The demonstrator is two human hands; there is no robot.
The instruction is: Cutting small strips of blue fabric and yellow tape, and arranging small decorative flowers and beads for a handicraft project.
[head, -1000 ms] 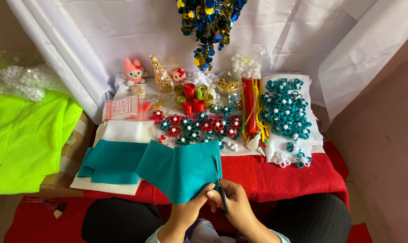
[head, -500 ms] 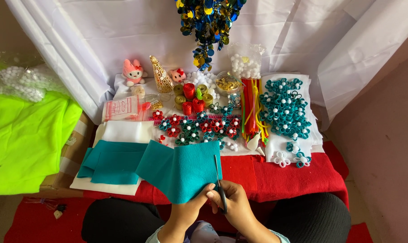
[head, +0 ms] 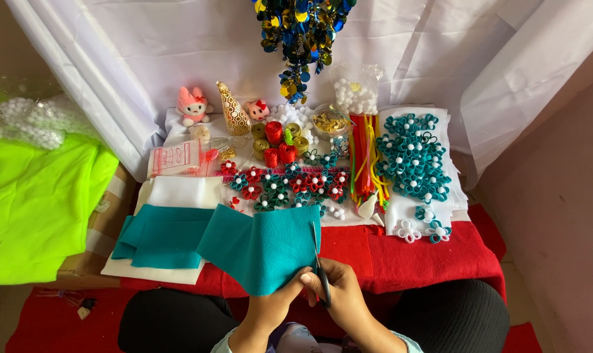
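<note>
Because the camera looks from above, some parts are hidden; the lines below tell them first.

Hidden parts: the wrists and forearms are cut by the lower edge; the scissors' handles sit inside the right hand (head: 345,297) and cannot be seen.
Left hand (head: 277,307): its fingertips go under the teal felt piece (head: 263,248), pinching the lower edge; only the back of the hand shows.
Right hand: fingers curled tight around the scissors (head: 321,278), thumb on top.
Scissors: dark thin blades, pointing up along the right edge of the felt piece; whether the blades are apart is hard to tell.
Teal felt piece: soft, matt, roughly square with one wavy side; it is held above the red cloth (head: 407,258), in front of the person's lap.
Folded teal felt (head: 159,238): flat stack, lying on white sheets (head: 178,193) just left of the held piece.
Small flowers (head: 283,186): red and teal loops with white bead centres, in rows behind the felt.
Teal flower pile (head: 411,157): many loops on a white sheet, at the right.
Pipe cleaners (head: 365,163): long fuzzy sticks, red, yellow, green.
Lime fabric (head: 38,202): bright, smooth, far left, partly cut off.
Sequin hanging (head: 303,33): shiny blue and gold discs, top cut off.
</note>
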